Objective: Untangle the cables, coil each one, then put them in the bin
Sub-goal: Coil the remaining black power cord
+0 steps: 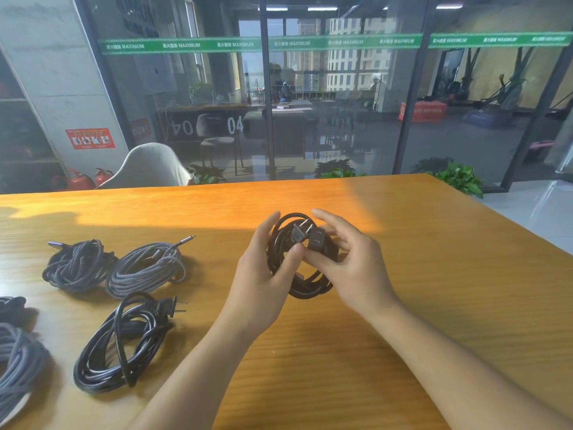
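A coiled black power cable point(299, 259) is held up in the middle of the frame, just above the wooden surface point(403, 274). It is gripped by both hands: the left hand point(263, 274) is curled round its left side, and the right hand point(350, 262) pinches it near the plug point(300, 232). Four more coils are seen at the left: a black one point(121, 342), two braided ones point(145, 268) point(77, 265), and a grey one point(15, 364) at the edge.

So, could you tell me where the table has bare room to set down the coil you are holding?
Bare wood lies right of the right hand to the table edge, and along the far edge beyond the held black power cable. The left is crowded: two braided coils and a black coiled cord.
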Available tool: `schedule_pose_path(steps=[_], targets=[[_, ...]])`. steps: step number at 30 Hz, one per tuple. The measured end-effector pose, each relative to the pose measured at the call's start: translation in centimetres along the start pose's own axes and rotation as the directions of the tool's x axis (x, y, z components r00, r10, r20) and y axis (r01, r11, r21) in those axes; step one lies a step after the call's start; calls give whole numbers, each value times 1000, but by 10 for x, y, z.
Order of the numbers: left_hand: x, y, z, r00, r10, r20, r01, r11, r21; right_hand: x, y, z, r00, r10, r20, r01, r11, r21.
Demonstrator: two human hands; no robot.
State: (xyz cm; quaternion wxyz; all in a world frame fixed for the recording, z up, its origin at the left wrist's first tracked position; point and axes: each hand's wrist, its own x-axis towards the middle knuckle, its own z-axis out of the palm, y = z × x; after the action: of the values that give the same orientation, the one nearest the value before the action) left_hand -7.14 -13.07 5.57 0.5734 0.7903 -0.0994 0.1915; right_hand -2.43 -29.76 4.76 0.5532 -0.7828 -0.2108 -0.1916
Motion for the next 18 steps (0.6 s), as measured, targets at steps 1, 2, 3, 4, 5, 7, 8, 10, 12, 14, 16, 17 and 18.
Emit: schedule_pose_path(steps=[1,2,3,4,5,7,8,10,12,14,16,17,18], targets=[[0,1,-2,1000,26,13,-27,998,55,0,1,0,1000,-28,6,28,999,-25],[1,1,-6,999,48,22,-50,994,102,0,1,-1,999,-49,19,50,997,-54],[2,0,-10,997,65,34,-69,989,133,1,1,-3,997,-65,52,70,994,-88],[3,-3,-14,996,70,58,-78,986,149,3,0,-5,991,-69,115,83,989,-120],[4,-5,-17,994,54,98,-69,985,160,5,0,-10,978,-59,200,90,985,-150],[4,-6,-22,980,8,197,-50,977,206,8,3,-20,931,-11,365,104,966,-238],[4,-7,-24,973,1,229,-59,968,244,8,5,-24,911,11,411,120,949,-290],[2,-7,-25,970,1,244,-72,956,285,8,8,-26,904,26,426,136,928,-346],[3,-7,-25,976,-17,217,-43,962,269,7,12,-24,913,12,408,148,922,-357],[4,-7,-24,980,-31,195,-20,966,256,7,13,-23,910,-37,412,200,912,-358],[4,-9,-24,983,-10,182,-42,959,279,7,12,-23,907,-91,410,254,896,-365],[5,-12,-24,985,-1,175,-55,946,318,6,10,-23,907,-107,407,268,892,-364],[5,-14,-24,987,-2,158,-57,929,365,6,10,-23,907,-118,405,274,895,-353]])
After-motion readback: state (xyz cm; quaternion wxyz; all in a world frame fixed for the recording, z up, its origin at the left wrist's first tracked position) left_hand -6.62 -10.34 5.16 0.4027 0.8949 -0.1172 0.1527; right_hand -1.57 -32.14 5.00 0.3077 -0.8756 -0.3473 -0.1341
